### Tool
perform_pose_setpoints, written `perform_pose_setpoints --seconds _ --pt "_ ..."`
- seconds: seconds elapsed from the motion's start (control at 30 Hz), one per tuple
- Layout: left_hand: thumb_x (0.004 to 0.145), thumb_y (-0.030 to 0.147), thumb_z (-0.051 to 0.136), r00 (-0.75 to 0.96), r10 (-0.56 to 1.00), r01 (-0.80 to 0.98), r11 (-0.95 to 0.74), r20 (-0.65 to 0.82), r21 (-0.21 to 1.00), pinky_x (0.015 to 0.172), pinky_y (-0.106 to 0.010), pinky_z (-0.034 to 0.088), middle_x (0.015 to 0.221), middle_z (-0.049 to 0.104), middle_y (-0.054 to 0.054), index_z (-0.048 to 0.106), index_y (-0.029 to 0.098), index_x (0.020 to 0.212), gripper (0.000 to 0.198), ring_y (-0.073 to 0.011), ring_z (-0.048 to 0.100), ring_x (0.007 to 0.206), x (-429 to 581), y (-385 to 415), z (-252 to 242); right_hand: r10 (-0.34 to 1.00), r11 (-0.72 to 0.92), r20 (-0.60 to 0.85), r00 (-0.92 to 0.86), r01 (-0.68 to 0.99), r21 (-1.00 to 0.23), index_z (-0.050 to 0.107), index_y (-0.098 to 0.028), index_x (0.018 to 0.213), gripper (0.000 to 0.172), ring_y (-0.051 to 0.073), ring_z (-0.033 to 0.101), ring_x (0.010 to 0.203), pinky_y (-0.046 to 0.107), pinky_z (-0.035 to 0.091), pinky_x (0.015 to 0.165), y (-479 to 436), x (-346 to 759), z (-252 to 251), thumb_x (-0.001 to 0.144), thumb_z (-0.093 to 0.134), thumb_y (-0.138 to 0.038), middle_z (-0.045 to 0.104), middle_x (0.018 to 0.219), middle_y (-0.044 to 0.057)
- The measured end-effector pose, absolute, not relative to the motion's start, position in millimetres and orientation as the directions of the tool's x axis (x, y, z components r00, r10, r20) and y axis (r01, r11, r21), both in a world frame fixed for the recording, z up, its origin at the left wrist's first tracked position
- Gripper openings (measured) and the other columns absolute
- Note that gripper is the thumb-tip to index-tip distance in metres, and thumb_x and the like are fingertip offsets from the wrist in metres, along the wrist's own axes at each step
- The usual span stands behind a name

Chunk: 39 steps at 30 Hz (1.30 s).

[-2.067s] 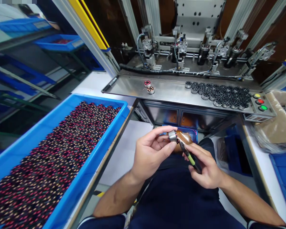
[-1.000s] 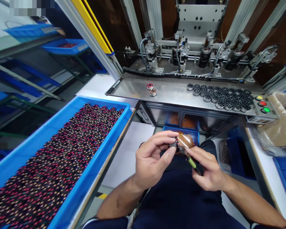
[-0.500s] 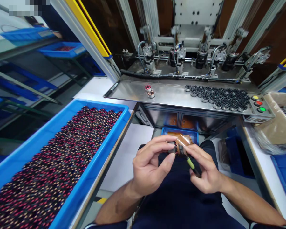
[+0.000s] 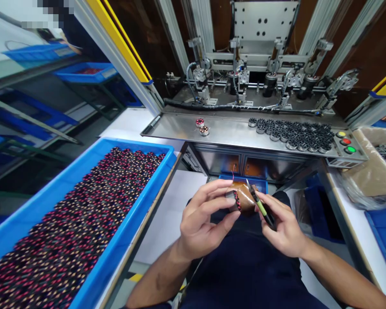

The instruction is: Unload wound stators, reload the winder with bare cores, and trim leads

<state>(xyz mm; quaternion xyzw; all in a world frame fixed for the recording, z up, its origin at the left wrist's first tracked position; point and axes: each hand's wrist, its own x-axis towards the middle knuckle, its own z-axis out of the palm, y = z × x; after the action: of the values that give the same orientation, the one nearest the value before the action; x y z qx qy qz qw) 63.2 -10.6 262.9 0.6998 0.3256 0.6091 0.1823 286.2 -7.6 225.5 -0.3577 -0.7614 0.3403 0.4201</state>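
My left hand [image 4: 207, 219] holds a small motor stator [image 4: 234, 201] between thumb and fingertips. The stator has a grey metal side, and its red-and-black wound face is turned to the right. A thin red wire [image 4: 233, 171] sticks up just above these fingers. In my right hand [image 4: 284, 223] is a pair of small pliers [image 4: 260, 206] with black and green handles. Their narrow silver tip points up and left, apart from the stator. Whether the jaws are closed is too small to tell. Shiny brown film [image 4: 244, 197] shows behind both hands.
A long blue tray [image 4: 170, 156] full of wound stators stands at left. On the metal ledge [image 4: 228, 128] lie two stators and, rightward, many black-and-silver parts [image 4: 296, 135]. Coloured buttons [image 4: 350, 149] sit at its right end, below a machine. A plastic-lined box [image 4: 357, 171] stands at right.
The pliers have drawn away from the stator, up and to the right, and their tip now shows. The stator's wound face is more visible. A red wire now stands up above my left hand.
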Motion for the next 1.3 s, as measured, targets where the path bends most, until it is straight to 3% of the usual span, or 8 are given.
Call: perform_pose_setpoints --seconds 0.13,0.3,0.57,0.73,0.87,1.03,1.3 --pt "0.070 0.009 0.084 0.054 0.635 0.365 -0.731 0.771 0.577 0.091 -0.045 0.064 0.124 0.069 -0.011 0.061 0.026 0.130 0.066 -0.0271 0.072 0.105 57 -8 255 0.867 0.416 0.291 -0.404 0.266 -0.869 0.048 -0.026 0.147 0.073 0.017 0.067 0.080 0.032 0.060 0.077 -11 300 230 0.078 0.056 -0.003 0.068 0.106 0.008" --pt "0.072 0.008 0.081 0.091 0.622 0.435 -0.727 0.778 0.531 0.092 -0.042 0.065 0.126 0.067 -0.007 0.066 0.028 0.125 0.058 -0.0256 0.072 0.105 56 -10 254 0.869 0.341 0.219 -0.444 0.216 -0.915 0.049 -0.029 0.146 0.075 0.016 0.067 0.076 0.029 0.061 0.072 -24 308 248 0.077 0.054 0.000 0.067 0.101 0.007" --pt "0.071 0.002 0.081 0.156 0.552 0.509 -0.756 0.819 0.412 0.093 -0.034 0.064 0.122 0.070 -0.009 0.067 0.020 0.118 0.052 -0.0236 0.073 0.107 57 -7 264 0.808 0.258 0.182 -0.561 0.059 -0.964 0.043 -0.036 0.150 0.093 0.016 0.072 0.090 0.031 0.062 0.086 -41 304 278 0.068 0.047 0.007 0.069 0.106 0.005" --pt "0.068 -0.004 0.080 0.180 0.489 0.492 -0.796 0.853 0.353 0.096 -0.037 0.063 0.116 0.075 -0.010 0.060 0.018 0.130 0.068 -0.0244 0.073 0.107 56 -5 262 0.776 0.271 0.230 -0.587 -0.019 -0.963 0.041 -0.038 0.151 0.098 0.017 0.072 0.097 0.032 0.062 0.089 -40 299 285 0.065 0.046 0.010 0.069 0.111 0.005" --pt "0.064 -0.007 0.081 0.134 0.472 0.456 -0.810 0.871 0.369 0.093 -0.041 0.064 0.117 0.076 -0.012 0.054 0.018 0.136 0.081 -0.0257 0.075 0.104 55 -6 257 0.767 0.264 0.220 -0.603 -0.017 -0.964 0.042 -0.036 0.151 0.097 0.017 0.072 0.095 0.031 0.062 0.087 -37 296 284 0.065 0.046 0.010 0.069 0.110 0.006" --pt "0.066 -0.008 0.079 0.125 0.483 0.427 -0.814 0.867 0.392 0.091 -0.042 0.065 0.114 0.077 -0.013 0.054 0.016 0.131 0.074 -0.0258 0.075 0.104 55 -7 259 0.767 0.206 0.173 -0.617 -0.018 -0.978 0.041 -0.034 0.151 0.092 0.014 0.070 0.095 0.031 0.060 0.089 -36 295 282 0.071 0.046 0.010 0.067 0.110 0.006" --pt "0.069 -0.009 0.077 0.130 0.504 0.418 -0.809 0.854 0.414 0.091 -0.042 0.065 0.114 0.077 -0.015 0.054 0.015 0.128 0.067 -0.0243 0.074 0.106 57 -8 259 0.769 0.080 0.087 -0.634 -0.039 -0.996 0.042 -0.044 0.148 0.092 0.010 0.065 0.093 0.027 0.057 0.086 -34 291 286 0.074 0.045 0.009 0.064 0.108 0.001"
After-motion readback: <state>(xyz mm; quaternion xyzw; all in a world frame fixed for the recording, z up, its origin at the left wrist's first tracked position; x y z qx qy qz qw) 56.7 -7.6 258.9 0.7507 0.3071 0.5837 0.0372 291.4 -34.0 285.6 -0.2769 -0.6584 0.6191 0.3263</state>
